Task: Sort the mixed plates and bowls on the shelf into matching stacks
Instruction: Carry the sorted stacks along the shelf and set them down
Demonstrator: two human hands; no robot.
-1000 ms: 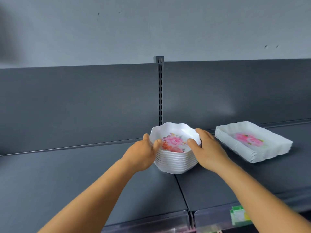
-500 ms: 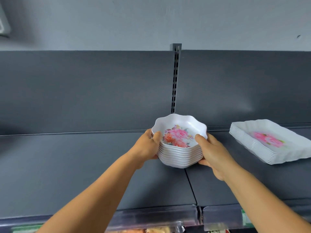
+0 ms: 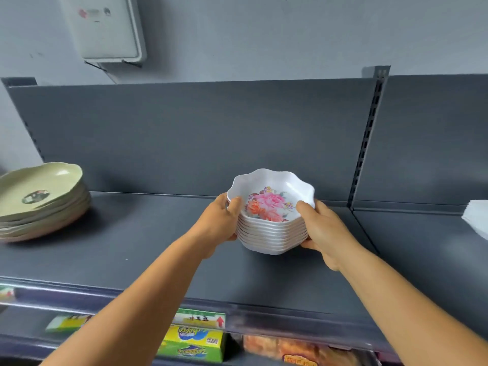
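Note:
A stack of several white scalloped bowls [image 3: 272, 231] with a pink and orange flower print is held above the dark grey shelf [image 3: 148, 247]. My left hand [image 3: 219, 223] grips its left side, thumb over the rim. My right hand [image 3: 324, 231] grips its right side, thumb on the rim and fingers under the stack. A stack of pale green plates [image 3: 39, 202] sits at the shelf's far left. The corner of a white plate stack [image 3: 478, 217] shows at the right edge.
An upright slotted post [image 3: 367, 138] divides the shelf's back panel right of the bowls. A white box [image 3: 105, 27] hangs on the wall above. Packaged goods [image 3: 192, 342] fill the shelf below the front rail.
Both hands have lifted the bowl stack off the shelf and carried it left. The view swung left: the green plates came in, and the white rectangular plates slid to the right edge.

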